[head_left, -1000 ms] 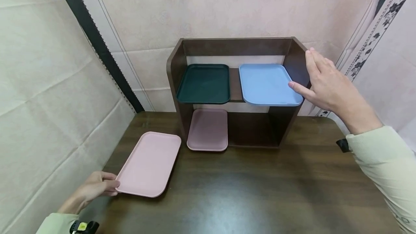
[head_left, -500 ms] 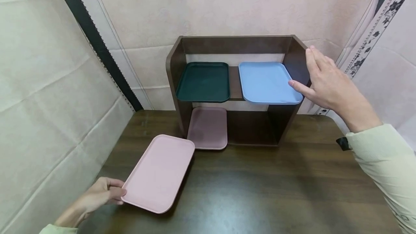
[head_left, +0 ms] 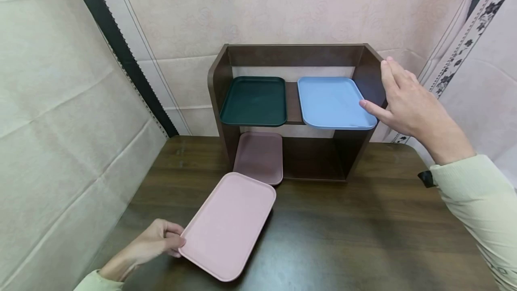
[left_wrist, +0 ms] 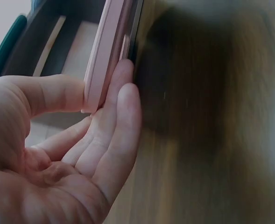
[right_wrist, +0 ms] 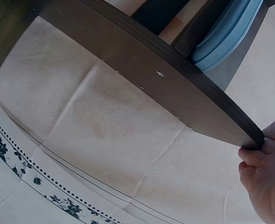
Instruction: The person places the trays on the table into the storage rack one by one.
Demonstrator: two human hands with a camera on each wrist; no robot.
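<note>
My left hand [head_left: 147, 247] pinches the near left corner of a light pink tray [head_left: 230, 226] between thumb and fingers. In the left wrist view the tray's edge [left_wrist: 102, 56] sits between thumb and fingertips. The tray is held at a slant over the table, its far end in front of a mauve-pink tray [head_left: 259, 156]. That one lies in the lower left of a dark brown two-tier shelf [head_left: 296, 55]. My right hand [head_left: 412, 107] grips the shelf's right side panel [right_wrist: 142, 70], thumb on the inner side near the blue tray [head_left: 335, 102], fingers outside.
A dark green tray [head_left: 255, 101] lies on the upper tier, left of the blue one. The lower right compartment [head_left: 311, 158] shows its bare brown base. Behind and beside the wooden table [head_left: 343, 237] hang pale cloth walls [head_left: 291, 8].
My left hand has carried the light pink tray rightward and nearer to me, and the tray has turned clockwise. My right hand stays on the shelf's side.
</note>
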